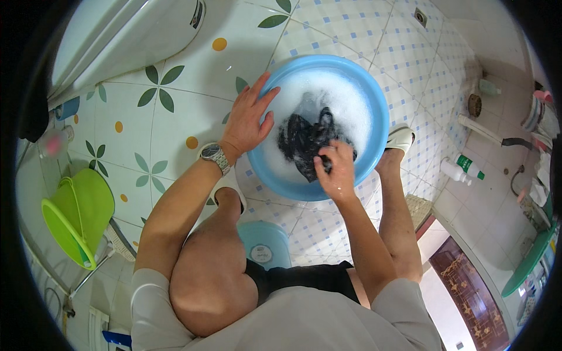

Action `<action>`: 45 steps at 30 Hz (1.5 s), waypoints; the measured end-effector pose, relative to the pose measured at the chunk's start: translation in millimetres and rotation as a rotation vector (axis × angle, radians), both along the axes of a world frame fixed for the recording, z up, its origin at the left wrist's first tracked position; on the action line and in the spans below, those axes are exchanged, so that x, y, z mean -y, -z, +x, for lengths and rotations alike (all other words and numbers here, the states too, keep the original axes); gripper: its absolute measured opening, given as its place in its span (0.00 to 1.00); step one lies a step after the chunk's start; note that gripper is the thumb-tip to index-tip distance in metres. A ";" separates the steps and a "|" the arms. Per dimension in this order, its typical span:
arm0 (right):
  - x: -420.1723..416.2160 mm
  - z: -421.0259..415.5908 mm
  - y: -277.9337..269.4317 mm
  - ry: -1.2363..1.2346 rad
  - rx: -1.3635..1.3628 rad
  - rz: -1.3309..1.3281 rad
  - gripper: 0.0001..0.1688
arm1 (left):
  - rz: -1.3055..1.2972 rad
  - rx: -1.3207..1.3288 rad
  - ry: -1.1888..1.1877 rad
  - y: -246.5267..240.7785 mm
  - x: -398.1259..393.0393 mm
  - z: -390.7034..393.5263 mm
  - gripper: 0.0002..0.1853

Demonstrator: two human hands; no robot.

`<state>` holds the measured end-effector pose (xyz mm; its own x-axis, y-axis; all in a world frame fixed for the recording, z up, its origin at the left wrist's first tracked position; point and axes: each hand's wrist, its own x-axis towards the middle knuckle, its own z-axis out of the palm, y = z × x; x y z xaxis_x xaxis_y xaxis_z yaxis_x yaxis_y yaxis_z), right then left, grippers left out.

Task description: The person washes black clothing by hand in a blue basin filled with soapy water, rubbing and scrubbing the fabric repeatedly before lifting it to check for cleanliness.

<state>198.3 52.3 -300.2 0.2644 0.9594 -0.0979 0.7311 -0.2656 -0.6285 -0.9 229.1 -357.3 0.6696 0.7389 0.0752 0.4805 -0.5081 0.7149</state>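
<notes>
A blue plastic basin [381, 109] stands on the tiled floor before me, holding soapy water [351, 87] with white foam. Wet black cloth [303, 140] lies in it, partly under the suds. My right hand [338, 169] reaches over the near right side of the basin, its fingers closed on a bunched part of the cloth. At the basin's left rim is my left hand [250, 116], fingers spread, with nothing in it; whether it touches the rim I cannot tell. A metal wristwatch [215, 155] is on my left wrist.
Under me is a light blue plastic stool [265, 243]. A lime green bucket [81, 215] is at the left, below a white appliance or fixture [131, 39]. Two plastic bottles [461, 169] and a pale pipe [478, 129] are at the right. A floor drain [420, 17] sits at the far right.
</notes>
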 end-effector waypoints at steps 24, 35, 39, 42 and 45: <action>-32.0 43.5 28.2 0.598 -1.448 -0.247 0.29 | -0.016 -0.008 -0.041 2.3 2.7 -2.0 0.35; -8.6 17.6 43.3 -0.127 0.079 -0.379 0.53 | -0.039 -0.003 -0.023 -0.5 1.2 3.7 0.35; -25.4 -25.4 77.9 -0.259 0.154 -0.540 0.41 | -0.032 -0.050 -0.041 -0.6 6.5 -11.7 0.35; -34.3 7.7 136.8 -0.292 0.038 -0.637 0.37 | -0.023 -0.060 -0.033 -5.1 4.3 -4.8 0.35; -39.8 63.3 184.7 -0.008 -0.391 -0.587 0.36 | -0.048 -0.009 -0.001 -2.8 -1.2 23.3 0.35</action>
<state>261.5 92.1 -484.9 0.0979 0.7206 -0.6864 0.4843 -0.6370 -0.5997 22.4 230.3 -354.5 0.6691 0.7424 0.0339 0.4874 -0.4728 0.7341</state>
